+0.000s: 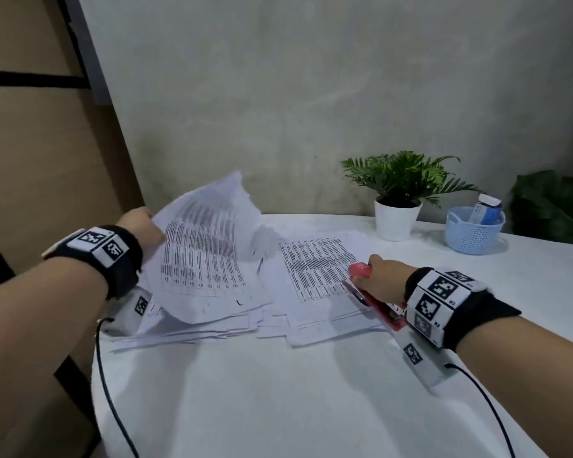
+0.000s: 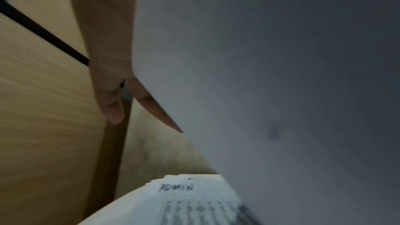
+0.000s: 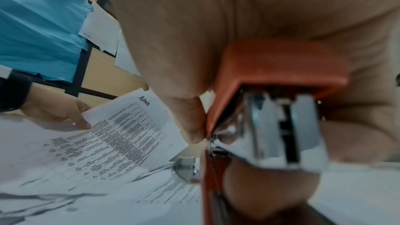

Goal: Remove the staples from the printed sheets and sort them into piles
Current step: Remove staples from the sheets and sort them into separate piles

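Note:
My left hand pinches the left edge of a printed sheet and holds it tilted up above the left pile of sheets. The left wrist view shows that sheet's blank back, two fingers at its edge, and a sheet marked "ADMIN" on the pile below. My right hand grips a red stapler over the near right corner of the right pile. Up close, the stapler shows its metal jaws, with the lifted "Admin" sheet to its left.
The white table ends in a curved edge on the left beside a wooden panel. A potted plant and a blue basket holding a bottle stand at the back right by the wall. Cables trail from both wrists.

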Motion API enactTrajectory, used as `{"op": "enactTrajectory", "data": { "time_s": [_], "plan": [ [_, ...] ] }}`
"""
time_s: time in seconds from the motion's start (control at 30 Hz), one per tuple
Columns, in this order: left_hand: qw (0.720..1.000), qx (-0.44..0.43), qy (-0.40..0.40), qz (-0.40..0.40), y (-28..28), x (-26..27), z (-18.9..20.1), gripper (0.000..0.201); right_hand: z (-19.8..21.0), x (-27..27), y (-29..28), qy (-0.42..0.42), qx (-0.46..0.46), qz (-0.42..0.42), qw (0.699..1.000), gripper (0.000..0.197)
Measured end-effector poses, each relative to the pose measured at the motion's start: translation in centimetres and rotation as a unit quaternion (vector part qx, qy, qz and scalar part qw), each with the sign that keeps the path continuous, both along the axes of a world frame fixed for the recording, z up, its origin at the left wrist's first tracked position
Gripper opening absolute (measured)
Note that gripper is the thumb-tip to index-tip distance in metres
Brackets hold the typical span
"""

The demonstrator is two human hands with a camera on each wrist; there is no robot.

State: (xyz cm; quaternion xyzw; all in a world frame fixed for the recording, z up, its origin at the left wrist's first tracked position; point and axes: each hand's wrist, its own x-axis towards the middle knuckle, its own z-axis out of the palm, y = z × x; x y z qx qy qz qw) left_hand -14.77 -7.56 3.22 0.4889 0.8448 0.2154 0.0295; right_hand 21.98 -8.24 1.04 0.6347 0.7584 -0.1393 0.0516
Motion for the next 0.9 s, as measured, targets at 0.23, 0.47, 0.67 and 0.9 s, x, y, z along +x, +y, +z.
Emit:
{"op": "enactTrajectory", "data": {
  "time_s": [0.23, 0.47, 0.67, 0.9],
  "plan": [
    [0.967, -0.199, 0.161, -0.015, 1.0, -0.4, -3.0, 0.092, -1.7, -0.1, 1.1, -0.018, -0.029, 0.004, 0.999, 0.037],
    [0.942, -0.213, 0.174, -0.193, 1.1, 6.5, 1.0, 0.043, -3.5, 0.1, 3.3, -0.011, -0.039, -0.017, 0.999, 0.045],
    [0.927, -0.294, 0.073, -0.221, 5.3, 14.3, -2.4, 0.039, -3.3, -0.2, 3.1, -0.023, -0.051, -0.006, 0.998, 0.043],
    [0.946, -0.279, 0.061, -0.154, 9.1, 16.7, -5.0, 0.051, -2.6, -0.3, 2.4, -0.063, -0.046, 0.057, 0.995, 0.04]
  ]
}}
